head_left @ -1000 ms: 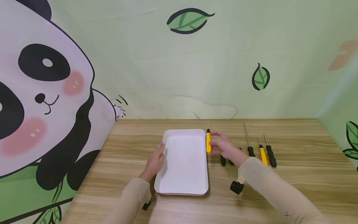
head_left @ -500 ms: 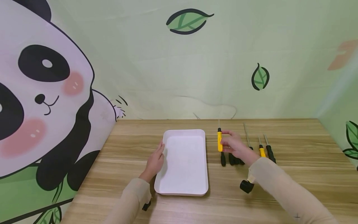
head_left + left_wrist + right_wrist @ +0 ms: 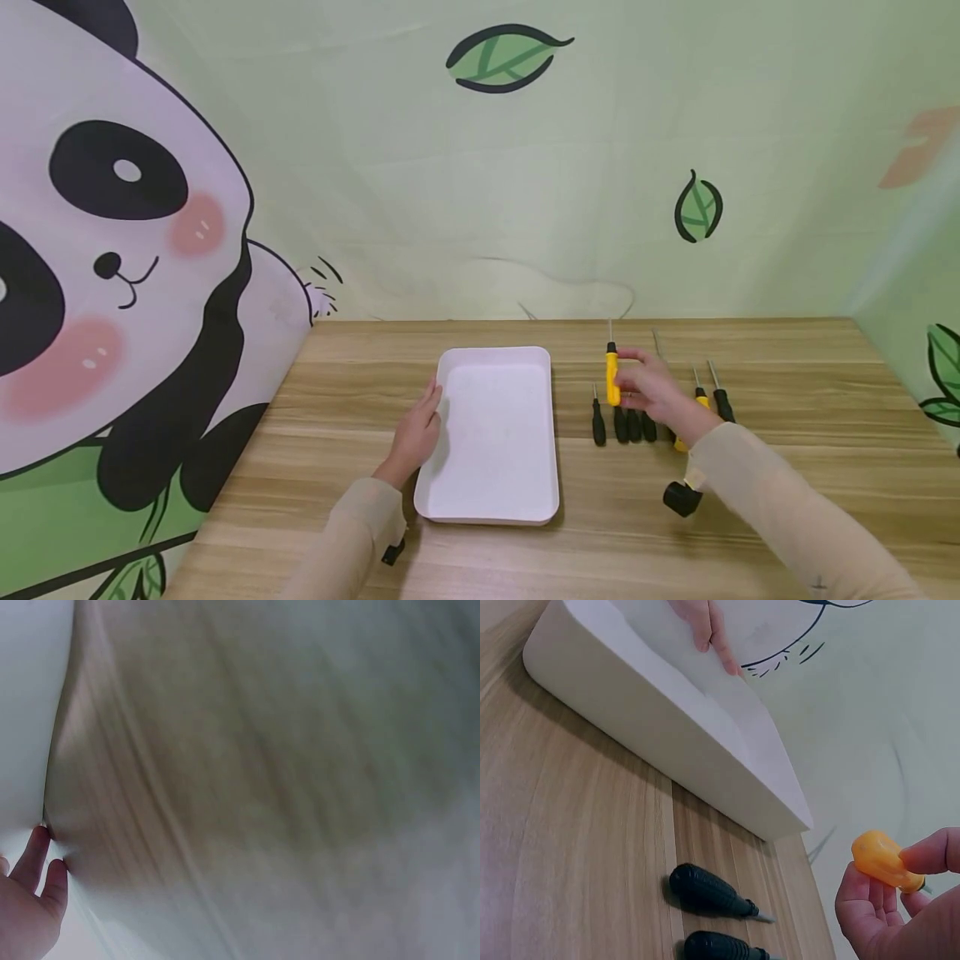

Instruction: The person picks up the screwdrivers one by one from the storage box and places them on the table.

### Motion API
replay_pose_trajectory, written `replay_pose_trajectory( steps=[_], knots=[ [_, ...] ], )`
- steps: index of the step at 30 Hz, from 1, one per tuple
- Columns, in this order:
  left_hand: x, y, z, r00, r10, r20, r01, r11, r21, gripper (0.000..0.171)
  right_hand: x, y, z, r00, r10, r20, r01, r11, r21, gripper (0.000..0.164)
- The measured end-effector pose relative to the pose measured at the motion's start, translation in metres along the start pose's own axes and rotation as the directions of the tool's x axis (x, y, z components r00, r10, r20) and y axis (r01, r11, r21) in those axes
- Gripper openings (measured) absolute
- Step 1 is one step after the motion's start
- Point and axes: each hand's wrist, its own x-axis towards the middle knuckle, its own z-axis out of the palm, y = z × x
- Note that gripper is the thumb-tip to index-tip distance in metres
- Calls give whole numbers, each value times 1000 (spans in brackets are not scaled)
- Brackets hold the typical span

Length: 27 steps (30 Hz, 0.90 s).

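My right hand (image 3: 654, 388) pinches the handle of a yellow screwdriver (image 3: 612, 379) between thumb and fingers, its thin shaft pointing away from me. In the right wrist view the yellow handle (image 3: 881, 859) shows end-on, raised above the table. Below and around that hand lie several black-handled screwdrivers (image 3: 598, 425), partly hidden behind it. My left hand (image 3: 414, 427) rests with fairly straight fingers against the left wall of a white rectangular tray (image 3: 495, 518). The left wrist view catches its fingertips at the tray's outer side (image 3: 30, 712).
To the right, partly behind the right hand and sleeve, are a yellow-handled screwdriver (image 3: 702, 397), a black-handled one (image 3: 722, 404) and a long shaft (image 3: 657, 342). Behind the wooden table (image 3: 330, 400) hangs a cloth (image 3: 405, 208) printed with a panda and leaves.
My right hand has carried the yellow screwdriver rightward, away from the tray's right edge to over the black-handled screwdrivers. My left hand and the tray have stayed in place.
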Motion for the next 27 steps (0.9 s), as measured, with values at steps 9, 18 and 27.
replay_pose_trajectory(
  steps=[9,18,27],
  knots=[
    [0,0,0,1000,12,-6,-12,1000,10,45,-3,0,-13,1000,19,11,-19,1000,6,60],
    [-1,1,-2,1000,15,0,-15,1000,10,45,-1,5,-30,1000,26,16,-25,999,-40,61],
    [-2,-1,-1,1000,9,2,-9,1000,7,46,-3,7,-48,999,40,29,-39,999,-19,58]
  ],
)
